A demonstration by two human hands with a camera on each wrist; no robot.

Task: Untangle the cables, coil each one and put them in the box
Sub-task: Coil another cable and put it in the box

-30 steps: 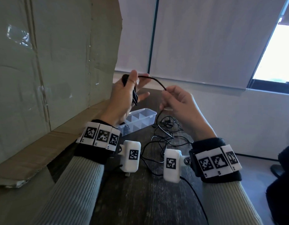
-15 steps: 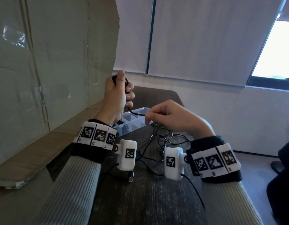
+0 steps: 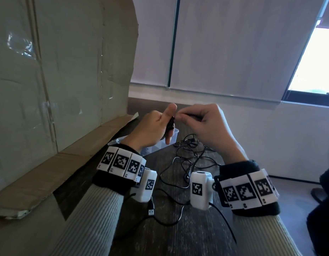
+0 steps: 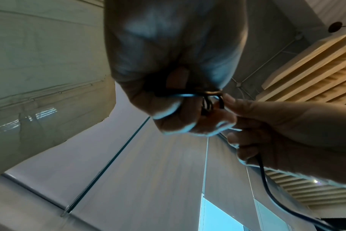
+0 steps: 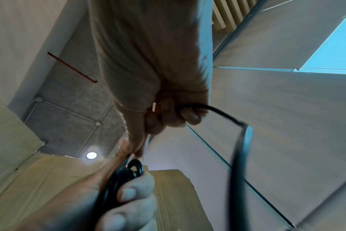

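Observation:
My left hand [image 3: 168,126] is raised above the table and grips a small coil of black cable [image 3: 171,123], thumb pointing up. The right hand [image 3: 180,117] pinches the same cable right beside that thumb. In the left wrist view the coil [image 4: 206,102] sits across my curled fingers, and the free length [image 4: 266,176] trails down past the right hand [image 4: 267,125]. In the right wrist view the cable [image 5: 217,111] leaves my closed right fingers [image 5: 192,116], and the coil [image 5: 126,175] lies in the left hand. A clear compartment box [image 3: 174,136] is mostly hidden behind the left hand.
A tangle of loose black cables [image 3: 187,152] lies on the dark wooden table [image 3: 178,233] below my hands, with a USB plug [image 3: 151,211] near the left wrist. A large cardboard sheet [image 3: 58,80] stands along the left side. A white wall and window are beyond.
The right hand rose from low over the table up to the left thumb, carrying the cable with it. The left hand kept its hold on the coil.

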